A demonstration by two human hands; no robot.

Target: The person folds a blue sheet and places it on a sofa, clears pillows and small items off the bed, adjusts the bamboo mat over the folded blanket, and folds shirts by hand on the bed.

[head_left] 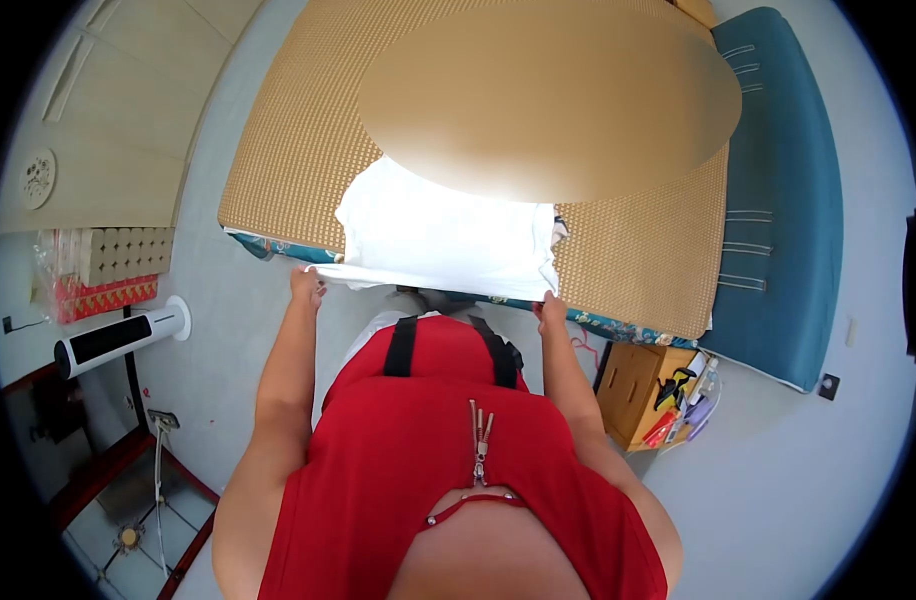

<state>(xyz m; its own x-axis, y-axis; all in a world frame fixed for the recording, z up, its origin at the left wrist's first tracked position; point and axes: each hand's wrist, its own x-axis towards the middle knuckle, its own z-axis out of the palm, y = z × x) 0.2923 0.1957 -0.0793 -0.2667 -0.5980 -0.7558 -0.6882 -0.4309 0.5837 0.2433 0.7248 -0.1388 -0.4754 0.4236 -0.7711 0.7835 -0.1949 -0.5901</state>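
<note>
A white garment, much like a T-shirt, lies spread near the front edge of the bed's woven mat. Its near edge is stretched between my hands, just past the mattress edge. The left end of that edge is pinched in my left hand. At the right corner, my right hand has its fingers closed on the same cloth. A small dark-patterned piece shows beside the garment's right side. A blurred oval hides the far part of the garment and much of the bed.
On the right stands a teal headboard. Below it is a wooden bedside cabinet with several small items on top. To the left are a white tower fan, packs of paper rolls and a glass-topped table.
</note>
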